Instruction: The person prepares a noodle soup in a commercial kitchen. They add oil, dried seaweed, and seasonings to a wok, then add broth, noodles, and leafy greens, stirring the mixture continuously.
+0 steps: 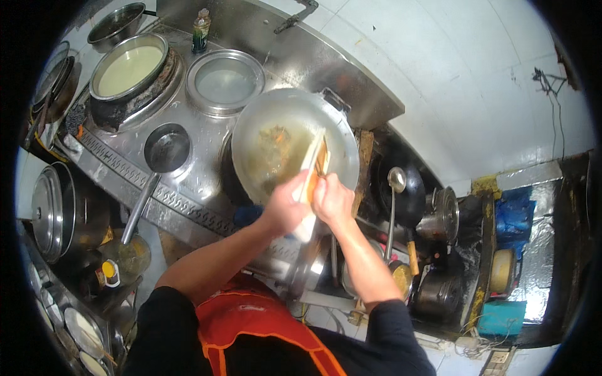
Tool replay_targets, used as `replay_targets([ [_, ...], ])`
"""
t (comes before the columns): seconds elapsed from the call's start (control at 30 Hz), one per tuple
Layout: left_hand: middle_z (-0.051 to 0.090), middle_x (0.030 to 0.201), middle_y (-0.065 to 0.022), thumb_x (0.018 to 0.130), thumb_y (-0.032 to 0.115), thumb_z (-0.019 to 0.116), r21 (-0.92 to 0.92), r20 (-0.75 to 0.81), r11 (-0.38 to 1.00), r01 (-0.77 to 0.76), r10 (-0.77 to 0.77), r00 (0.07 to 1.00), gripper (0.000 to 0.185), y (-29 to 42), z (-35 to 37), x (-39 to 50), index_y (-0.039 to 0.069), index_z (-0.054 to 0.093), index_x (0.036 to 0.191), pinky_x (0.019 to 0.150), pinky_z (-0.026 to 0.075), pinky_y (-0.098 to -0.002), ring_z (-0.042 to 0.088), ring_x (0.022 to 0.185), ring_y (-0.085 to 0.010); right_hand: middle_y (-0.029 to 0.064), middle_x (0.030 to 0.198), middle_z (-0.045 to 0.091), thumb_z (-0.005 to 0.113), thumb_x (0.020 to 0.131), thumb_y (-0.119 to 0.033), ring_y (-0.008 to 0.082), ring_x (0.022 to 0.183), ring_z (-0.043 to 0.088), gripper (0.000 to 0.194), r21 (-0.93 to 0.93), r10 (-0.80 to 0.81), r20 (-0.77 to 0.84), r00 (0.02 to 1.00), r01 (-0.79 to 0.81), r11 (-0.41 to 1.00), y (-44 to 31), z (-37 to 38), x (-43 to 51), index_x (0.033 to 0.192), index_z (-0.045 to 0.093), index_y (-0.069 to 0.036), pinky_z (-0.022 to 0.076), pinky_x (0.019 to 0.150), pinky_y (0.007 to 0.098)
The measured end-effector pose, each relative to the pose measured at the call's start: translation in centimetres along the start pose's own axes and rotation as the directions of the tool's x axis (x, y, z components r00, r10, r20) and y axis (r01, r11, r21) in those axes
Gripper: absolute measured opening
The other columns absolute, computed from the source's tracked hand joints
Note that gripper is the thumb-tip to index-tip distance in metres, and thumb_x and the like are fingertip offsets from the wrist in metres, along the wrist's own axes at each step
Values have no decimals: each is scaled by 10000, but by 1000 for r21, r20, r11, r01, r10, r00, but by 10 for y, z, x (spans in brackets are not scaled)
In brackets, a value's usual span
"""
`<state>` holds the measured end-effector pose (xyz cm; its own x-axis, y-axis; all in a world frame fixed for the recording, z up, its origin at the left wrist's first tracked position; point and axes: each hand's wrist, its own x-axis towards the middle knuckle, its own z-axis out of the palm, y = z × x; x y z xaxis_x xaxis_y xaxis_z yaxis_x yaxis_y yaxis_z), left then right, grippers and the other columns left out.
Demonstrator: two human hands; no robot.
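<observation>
A large metal wok (254,122) sits on the stove, with liquid and brownish and orange food bits (277,138) at its bottom. Over its right part, my left hand (288,202) grips a long white board-like thing (305,228), tilted with its far end above the wok. On the other side, my right hand (333,197) is closed around the handle of a utensil (322,155), whose kind I cannot tell, close against the white thing. Something orange lies between my hands; it is partly hidden by my fingers.
Left of the wok are a long-handled pan (167,148), a round basin of cloudy liquid (225,82), a pot of pale liquid (129,70) and a bottle (201,33). To the right, a metal ladle (396,181) lies across a dark wok (414,197), near a lidded pot (444,216).
</observation>
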<state>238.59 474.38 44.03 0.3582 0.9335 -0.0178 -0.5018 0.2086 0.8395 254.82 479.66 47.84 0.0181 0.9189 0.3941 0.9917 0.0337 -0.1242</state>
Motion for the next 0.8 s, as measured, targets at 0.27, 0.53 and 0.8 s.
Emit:
replay_targets([
  [0.27,614,1181,-100,737,-198,479,-176,111,983,47,-28,993,808,21,-24,27,25,310,1495,672,524,-230,629,789,-100,284,697,616,464,969,-274,476,692,632,266,-121,30,138,990,-14,993,4,29,12,886,514,-26,510,631,536],
  [0.53,543,1291,-109,697,-178,492,144,145,983,115,-136,980,805,28,-36,41,34,385,1466,698,515,-234,632,852,-125,233,657,628,434,964,-307,454,656,637,297,-47,180,108,978,-176,983,5,45,23,940,523,-25,490,602,570],
  [0.8,531,1224,-77,715,-171,493,-26,136,986,163,-158,978,777,29,-36,47,35,403,1459,691,490,-211,603,890,-100,249,663,629,469,948,-310,455,639,637,301,-94,167,62,984,-161,982,-1,42,35,879,528,-23,513,619,541],
])
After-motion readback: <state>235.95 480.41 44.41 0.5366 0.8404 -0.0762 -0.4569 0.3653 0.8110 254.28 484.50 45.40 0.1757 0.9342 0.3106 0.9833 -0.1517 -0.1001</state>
